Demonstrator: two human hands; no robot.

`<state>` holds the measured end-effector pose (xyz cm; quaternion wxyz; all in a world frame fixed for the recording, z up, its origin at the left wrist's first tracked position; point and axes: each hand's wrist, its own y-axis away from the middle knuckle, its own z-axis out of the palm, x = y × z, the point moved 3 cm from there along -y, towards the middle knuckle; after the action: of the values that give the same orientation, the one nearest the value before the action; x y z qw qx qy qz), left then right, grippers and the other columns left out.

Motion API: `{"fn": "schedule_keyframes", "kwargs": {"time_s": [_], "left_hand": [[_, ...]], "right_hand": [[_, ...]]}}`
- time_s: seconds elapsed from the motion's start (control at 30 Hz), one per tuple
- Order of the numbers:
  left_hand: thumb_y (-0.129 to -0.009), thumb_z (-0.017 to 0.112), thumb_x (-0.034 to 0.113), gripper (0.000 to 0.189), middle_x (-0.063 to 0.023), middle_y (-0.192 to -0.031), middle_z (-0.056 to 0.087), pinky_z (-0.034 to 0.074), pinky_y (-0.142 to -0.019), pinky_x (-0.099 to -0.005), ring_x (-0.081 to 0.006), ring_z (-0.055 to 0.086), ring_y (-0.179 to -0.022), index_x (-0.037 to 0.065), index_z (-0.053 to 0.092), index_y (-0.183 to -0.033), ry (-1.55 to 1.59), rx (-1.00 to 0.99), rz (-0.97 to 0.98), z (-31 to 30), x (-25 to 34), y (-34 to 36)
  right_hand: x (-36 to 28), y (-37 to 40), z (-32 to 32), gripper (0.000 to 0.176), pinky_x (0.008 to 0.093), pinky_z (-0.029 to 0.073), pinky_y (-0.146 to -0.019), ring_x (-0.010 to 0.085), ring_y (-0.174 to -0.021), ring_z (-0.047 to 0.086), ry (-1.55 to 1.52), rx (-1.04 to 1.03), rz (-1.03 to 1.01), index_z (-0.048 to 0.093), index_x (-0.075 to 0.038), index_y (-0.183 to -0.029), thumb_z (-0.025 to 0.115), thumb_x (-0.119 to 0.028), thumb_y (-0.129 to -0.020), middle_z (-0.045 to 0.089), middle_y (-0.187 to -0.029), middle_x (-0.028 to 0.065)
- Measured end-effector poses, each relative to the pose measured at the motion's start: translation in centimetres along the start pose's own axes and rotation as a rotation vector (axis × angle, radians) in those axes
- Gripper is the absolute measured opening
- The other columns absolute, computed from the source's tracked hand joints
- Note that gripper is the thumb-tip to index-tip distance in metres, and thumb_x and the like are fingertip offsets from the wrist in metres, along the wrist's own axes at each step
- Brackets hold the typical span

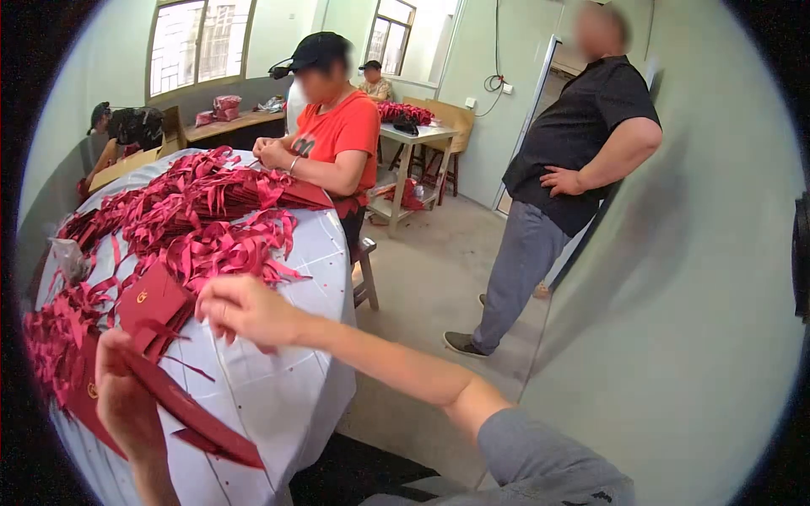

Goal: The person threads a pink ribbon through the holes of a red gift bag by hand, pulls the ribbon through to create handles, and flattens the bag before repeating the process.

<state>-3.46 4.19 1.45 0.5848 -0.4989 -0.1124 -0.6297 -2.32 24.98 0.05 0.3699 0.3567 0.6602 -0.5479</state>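
My left hand (126, 405) is closed on the edge of a flat dark red paper bag (202, 413), which slants down to the right over the table's near edge. Ahead of it, my right hand (245, 312) hovers above the white cloth with its fingers curled together; whatever they pinch, if anything, is hidden. Just left of my right hand lies a stack of dark red bags (152, 295) with a gold emblem on top. Loose ribbon ends stick out beneath the stack. Another red bag (89, 405) with a gold mark sits behind my left hand.
A large heap of red bags and ribbons (194, 202) covers the far part of the cloth-covered table (278, 388). Across it, a person in a red shirt (337, 143) works with both hands. A person in black (565, 143) stands at right. A stool (364, 274) stands beside the table.
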Motion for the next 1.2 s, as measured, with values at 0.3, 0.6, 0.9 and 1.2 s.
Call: {"fn": "schedule_keyframes", "kwargs": {"time_s": [0.3,0.6,0.9,1.2], "left_hand": [[-0.094,0.042,0.027,0.025,-0.0057,-0.092,0.051,0.040,-0.086,-0.0286,-0.0157,0.051,-0.091,0.002,0.047,-0.100,-0.326,0.530,0.240,-6.9,-1.6,-0.8],[-0.096,0.038,0.021,0.028,-0.0047,-0.095,0.055,0.035,-0.088,-0.0231,-0.0118,0.050,-0.095,-0.001,0.056,-0.094,-0.599,-0.107,0.114,-2.5,1.0,-1.1],[-0.076,0.067,0.000,0.047,-0.0053,-0.115,0.057,0.044,-0.086,-0.0263,-0.0135,0.054,-0.100,0.002,0.051,-0.120,-0.825,-0.165,0.117,-3.0,0.7,-1.8],[-0.077,0.068,0.006,0.036,-0.0080,-0.082,0.056,0.046,-0.064,-0.0285,-0.0138,0.057,-0.075,0.000,0.050,-0.108,-0.867,-0.097,-0.063,-2.1,2.4,-4.9]], "right_hand": [[5.0,0.8,6.7,0.016,0.0229,0.041,-0.083,0.0080,-0.088,0.055,-0.689,-0.290,0.325,0.062,-0.002,-0.094,0.056,-0.016,-0.092,0.063,-0.090,0.0022],[2.4,-0.2,3.6,0.015,0.0256,0.043,-0.078,0.0101,-0.084,0.055,-0.255,0.129,0.069,0.062,0.000,-0.089,0.056,-0.014,-0.090,0.060,-0.087,0.0031],[-0.4,1.0,3.0,0.009,0.0339,0.042,-0.077,0.0249,-0.084,0.053,0.304,0.305,-0.411,0.058,0.001,-0.077,0.061,-0.005,-0.082,0.054,-0.080,0.0125],[0.0,2.4,3.4,0.009,0.0245,0.040,-0.083,0.0123,-0.092,0.051,0.230,0.270,-0.282,0.060,0.001,-0.089,0.052,-0.002,-0.091,0.050,-0.098,0.0044]]}}
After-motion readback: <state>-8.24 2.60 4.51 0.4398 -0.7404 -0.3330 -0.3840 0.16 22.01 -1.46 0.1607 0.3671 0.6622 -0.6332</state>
